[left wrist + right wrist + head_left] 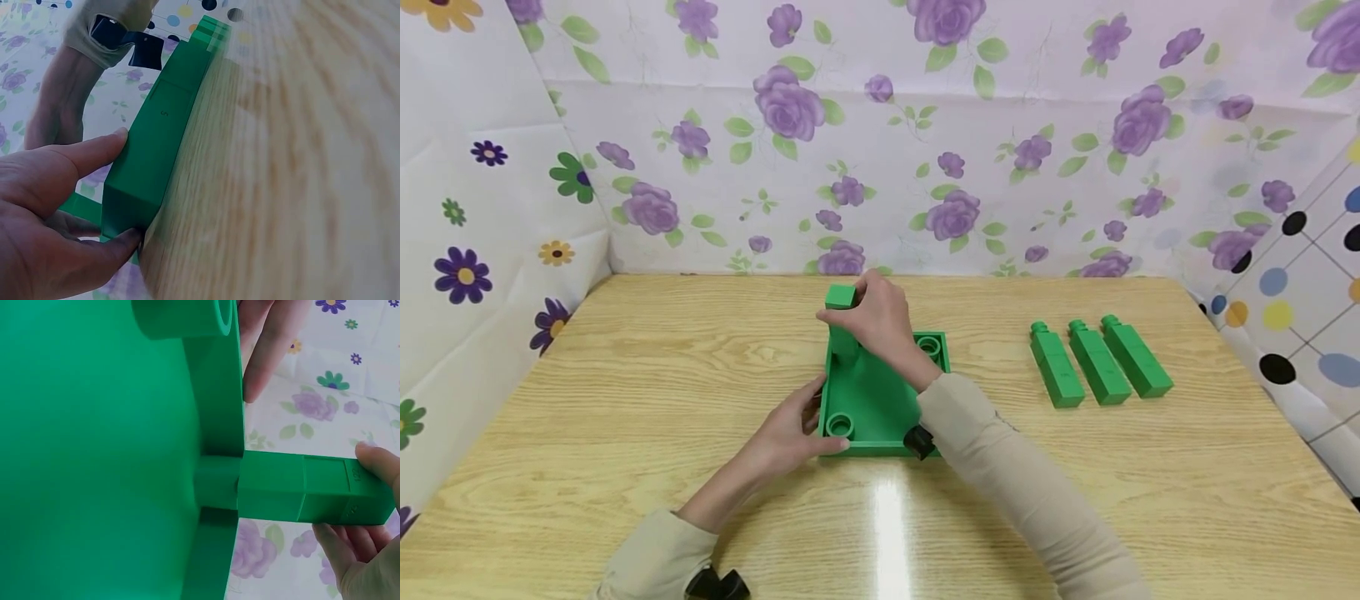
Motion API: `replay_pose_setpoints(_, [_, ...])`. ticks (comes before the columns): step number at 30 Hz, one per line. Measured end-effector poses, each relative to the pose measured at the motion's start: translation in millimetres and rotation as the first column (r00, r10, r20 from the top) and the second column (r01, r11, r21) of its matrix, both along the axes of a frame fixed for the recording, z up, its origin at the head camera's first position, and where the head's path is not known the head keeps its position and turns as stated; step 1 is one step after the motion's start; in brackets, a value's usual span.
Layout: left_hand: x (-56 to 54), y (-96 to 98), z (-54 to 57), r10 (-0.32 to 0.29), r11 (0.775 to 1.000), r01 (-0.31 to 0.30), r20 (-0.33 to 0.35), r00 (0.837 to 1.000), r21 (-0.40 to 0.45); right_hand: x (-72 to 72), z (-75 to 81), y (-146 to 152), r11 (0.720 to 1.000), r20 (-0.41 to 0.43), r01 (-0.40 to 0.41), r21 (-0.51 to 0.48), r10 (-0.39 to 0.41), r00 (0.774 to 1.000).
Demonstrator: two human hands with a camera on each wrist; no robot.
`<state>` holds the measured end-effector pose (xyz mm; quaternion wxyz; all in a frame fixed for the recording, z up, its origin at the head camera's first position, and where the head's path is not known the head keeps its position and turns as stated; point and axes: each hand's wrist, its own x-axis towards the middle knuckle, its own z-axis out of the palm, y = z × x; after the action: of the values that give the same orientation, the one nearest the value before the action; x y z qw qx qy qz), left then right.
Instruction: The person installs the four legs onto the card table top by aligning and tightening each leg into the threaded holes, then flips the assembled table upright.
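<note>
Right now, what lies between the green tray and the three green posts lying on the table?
In the head view, bare wooden tabletop separates the green tray from the posts; the right sleeve crosses the near end.

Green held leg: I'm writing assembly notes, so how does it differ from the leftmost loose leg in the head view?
The held leg stands upright at a corner of the tray; the loose leg lies on the table. The right hand grips the held leg; no hand touches the loose leg. The loose leg's knobbed end shows; the held leg's is hidden. Both are green.
</note>
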<state>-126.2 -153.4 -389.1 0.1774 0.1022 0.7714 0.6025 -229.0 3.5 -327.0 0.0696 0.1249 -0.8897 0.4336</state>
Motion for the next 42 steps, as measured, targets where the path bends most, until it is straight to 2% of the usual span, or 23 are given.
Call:
replay_pose_setpoints(5, [0.7,-1.4,2.0,-0.011,1.0,0.011,-0.024,1.0,0.001,-1.0,1.4,7.2,0.994,-0.014,-0.108,0.015,0.108,0.994])
replay_pose_setpoints(10, [1.1,-0.6,2.3,-0.011,1.0,0.011,-0.031,0.999,-0.01,-1.6,8.2,24.0,0.968,0.063,-0.251,0.019,0.25,0.966])
replay_pose_setpoints(15, [0.4,1.6,2.4,-0.002,1.0,0.002,-0.031,1.0,-0.02,2.3,11.9,46.0,0.95,0.101,-0.31,0.028,0.306,0.947])
replay_pose_setpoints(21, [0.0,2.1,1.0,0.013,1.0,-0.014,-0.026,1.0,-0.022,10.6,13.3,85.4,0.961,0.1,-0.276,0.035,0.271,0.957])
replay_pose_setpoints(27, [1.3,-0.5,0.3,0.013,0.999,-0.014,-0.035,0.999,-0.035,21.0,12.1,133.4,0.976,0.036,-0.203,0.075,0.201,0.979])
replay_pose_setpoints(33, [0.5,0.6,-0.6,0.006,1.0,-0.007,-0.035,0.999,-0.03,34.6,3.4,180.1,0.985,0.019,-0.091,0.147,0.089,0.996])
replay_pose_setpoints(42, [0.3,-0.1,-1.5,0.013,0.999,-0.014,-0.034,0.999,-0.029,55.8,-14.4,224.6,0.985,0.003,0.043,0.167,-0.045,0.999])
